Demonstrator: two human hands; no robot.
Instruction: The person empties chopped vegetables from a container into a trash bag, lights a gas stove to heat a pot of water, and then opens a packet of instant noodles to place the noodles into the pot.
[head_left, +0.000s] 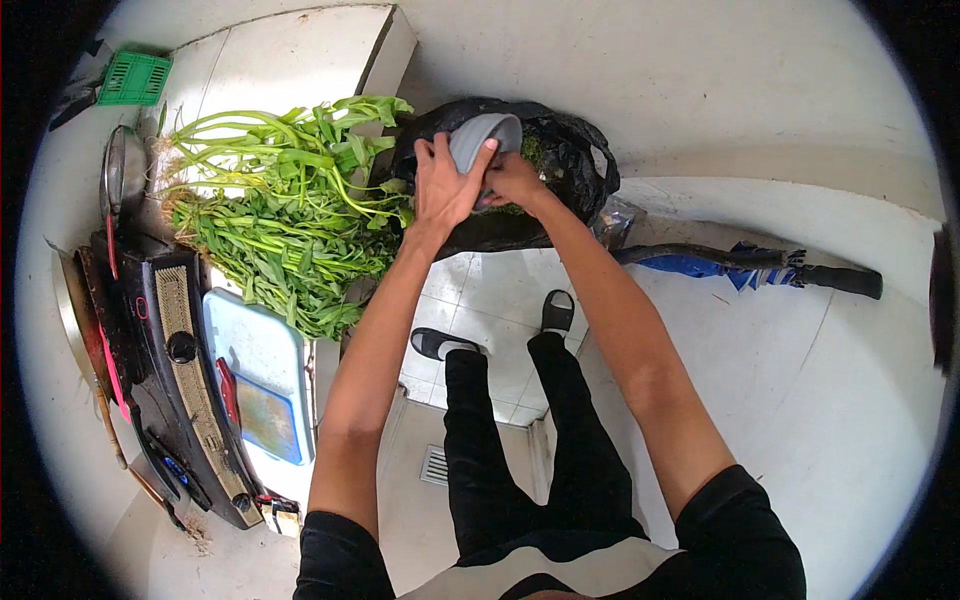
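Observation:
Over a black plastic bag (480, 238), my left hand (442, 184) grips a grey bowl (480, 139) by its side, thumb near the rim. The bowl is tilted, its opening turned to the right. My right hand (517, 184) is at the bowl's opening with bent fingers; whether they hold anything is hidden. Green bits (534, 150) show inside the bag just beyond the right hand. To the left of the hands, leafy green vegetables (285, 225) with long stems and roots lie in bunches on a white tiled counter (300, 52).
A light blue cutting board (247, 322) with a red-handled knife (226, 390) lies beside a gas stove (180, 345). A green plastic basket (135, 78) stands at the far left. A folded blue umbrella (690, 262) lies on a white ledge (750, 360) at right. A floor drain (434, 465) lies below.

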